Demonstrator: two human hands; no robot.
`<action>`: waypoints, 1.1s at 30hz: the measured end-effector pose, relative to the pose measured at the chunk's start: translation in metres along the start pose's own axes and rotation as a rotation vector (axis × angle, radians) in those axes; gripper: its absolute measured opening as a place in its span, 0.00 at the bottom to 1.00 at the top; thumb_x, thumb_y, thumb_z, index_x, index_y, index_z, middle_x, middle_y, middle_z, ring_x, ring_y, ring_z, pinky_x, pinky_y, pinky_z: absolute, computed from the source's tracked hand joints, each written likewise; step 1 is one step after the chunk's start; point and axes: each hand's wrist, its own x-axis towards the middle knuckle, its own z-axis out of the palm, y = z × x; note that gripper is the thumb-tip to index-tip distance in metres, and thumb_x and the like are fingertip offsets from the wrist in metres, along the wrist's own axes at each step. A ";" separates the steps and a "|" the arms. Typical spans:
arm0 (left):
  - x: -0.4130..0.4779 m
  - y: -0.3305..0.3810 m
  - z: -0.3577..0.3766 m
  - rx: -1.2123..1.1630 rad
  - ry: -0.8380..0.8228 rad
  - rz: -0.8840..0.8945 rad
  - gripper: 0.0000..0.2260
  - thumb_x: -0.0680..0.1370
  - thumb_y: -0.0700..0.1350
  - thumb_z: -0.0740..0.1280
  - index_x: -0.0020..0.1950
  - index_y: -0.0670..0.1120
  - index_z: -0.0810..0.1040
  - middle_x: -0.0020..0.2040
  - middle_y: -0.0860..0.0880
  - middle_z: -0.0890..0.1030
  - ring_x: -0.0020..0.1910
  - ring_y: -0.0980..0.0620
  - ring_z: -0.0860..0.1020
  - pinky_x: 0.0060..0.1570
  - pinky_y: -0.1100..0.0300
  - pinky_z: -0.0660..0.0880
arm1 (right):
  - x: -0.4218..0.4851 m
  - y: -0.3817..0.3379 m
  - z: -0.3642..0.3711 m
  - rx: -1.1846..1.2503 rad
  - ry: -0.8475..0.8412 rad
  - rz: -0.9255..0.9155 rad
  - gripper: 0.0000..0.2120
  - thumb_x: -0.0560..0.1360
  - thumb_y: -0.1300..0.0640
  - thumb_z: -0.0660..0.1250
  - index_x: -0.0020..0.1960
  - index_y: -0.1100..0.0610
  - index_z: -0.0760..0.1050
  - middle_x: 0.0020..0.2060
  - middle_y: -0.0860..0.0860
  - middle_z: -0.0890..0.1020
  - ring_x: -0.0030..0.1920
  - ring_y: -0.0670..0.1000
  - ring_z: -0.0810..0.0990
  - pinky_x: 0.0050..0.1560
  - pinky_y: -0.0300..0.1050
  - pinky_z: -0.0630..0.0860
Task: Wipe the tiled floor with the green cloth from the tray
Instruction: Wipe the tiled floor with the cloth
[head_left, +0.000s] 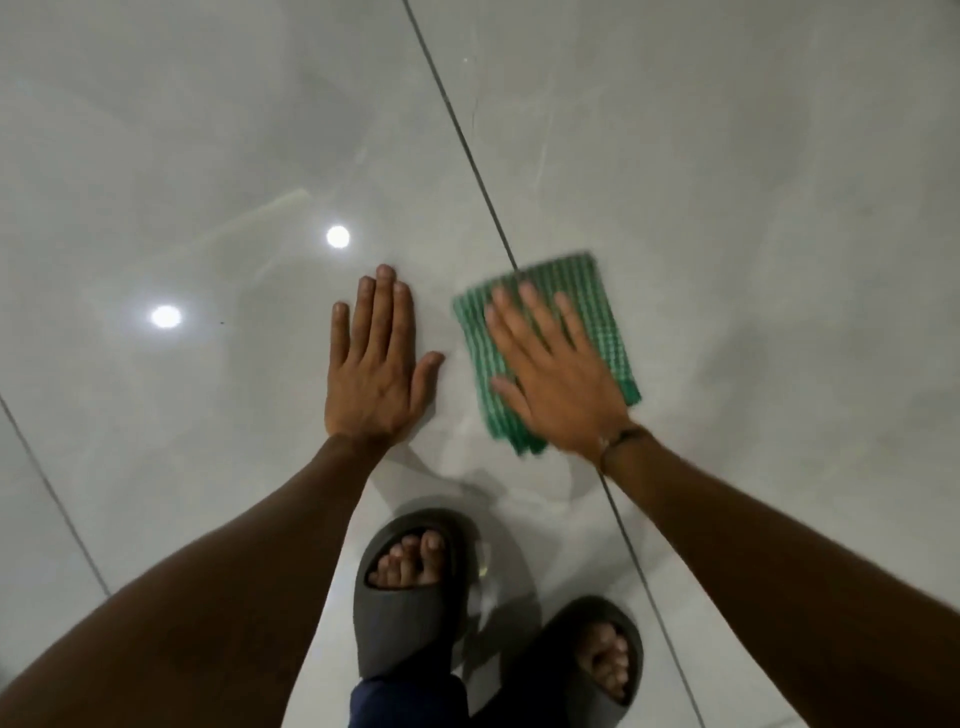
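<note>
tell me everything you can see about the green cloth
The green cloth has a pale checked weave and is folded into a rough rectangle, with layered edges showing at its near corner. It lies flat on the glossy grey floor, over a dark grout line. The right hand presses on it, fingers straight and spread. Its edges look blurred.

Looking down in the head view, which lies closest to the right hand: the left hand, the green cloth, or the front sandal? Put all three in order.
1. Green cloth, directly under the right hand, touching it.
2. Left hand, just to its left, palm down.
3. Front sandal, lower in the picture, toward the person's body.
</note>
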 end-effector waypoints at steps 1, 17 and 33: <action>-0.002 -0.001 0.001 -0.007 0.005 0.000 0.39 0.89 0.66 0.44 0.93 0.43 0.44 0.94 0.42 0.45 0.94 0.42 0.45 0.92 0.36 0.46 | -0.045 0.007 0.007 -0.008 -0.040 -0.069 0.40 0.88 0.37 0.53 0.91 0.56 0.43 0.91 0.55 0.45 0.91 0.60 0.43 0.90 0.65 0.45; -0.004 0.004 -0.003 -0.032 -0.003 0.014 0.39 0.88 0.62 0.48 0.92 0.39 0.47 0.94 0.39 0.46 0.94 0.39 0.46 0.93 0.40 0.48 | 0.006 -0.055 0.005 0.162 0.056 0.186 0.41 0.88 0.37 0.53 0.91 0.58 0.44 0.91 0.57 0.45 0.91 0.60 0.45 0.90 0.62 0.38; -0.004 0.003 0.004 0.021 0.065 0.039 0.40 0.87 0.61 0.51 0.92 0.38 0.50 0.94 0.38 0.48 0.94 0.36 0.49 0.91 0.34 0.53 | 0.084 0.024 -0.014 0.159 0.167 0.410 0.43 0.87 0.34 0.49 0.90 0.62 0.47 0.90 0.62 0.49 0.90 0.65 0.47 0.89 0.67 0.47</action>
